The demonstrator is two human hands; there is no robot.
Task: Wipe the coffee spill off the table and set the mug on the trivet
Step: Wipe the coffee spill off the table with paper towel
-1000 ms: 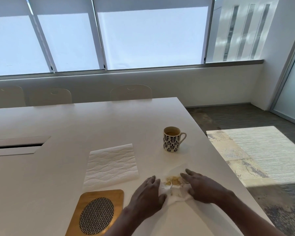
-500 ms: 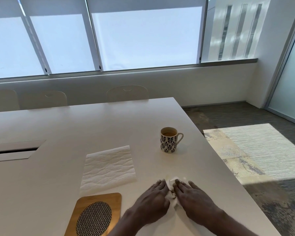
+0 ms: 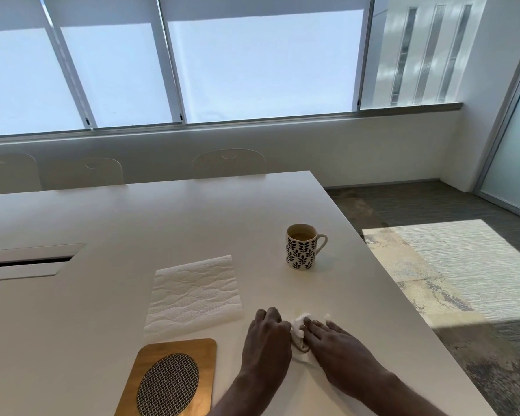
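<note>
Both hands down on white table [image 3: 108,310], near its right edge, close together over one crumpled paper towel [image 3: 298,331]. Left hand [image 3: 267,340] curled, knuckles up, fingers bent against the wad's left side; cannot tell whether that grip actually clamps paper, fingertips hidden underneath. Right hand [image 3: 339,352] flat, fingers extended, pressing down on the wad's right portion; most of the towel covered, only a small bunched lobe visible between the hands, plus a sliver past the right fingertips. Faint tan mark just beyond the wad, hard to make out as spill or shadow. Forearms cut off by lower frame edge.

Mug [image 3: 301,247], white with dark leaf pattern, upright, handle to the right, brown liquid inside, standing on bare table well beyond the hands, apart from the trivet. Trivet [image 3: 168,379], wooden board with oval woven insert, left of the hands, bottom edge cut off. Flat unfolded paper towel sheet [image 3: 194,294] just beyond trivet. Recessed slot [image 3: 27,261] at far left, partly cut off.
</note>
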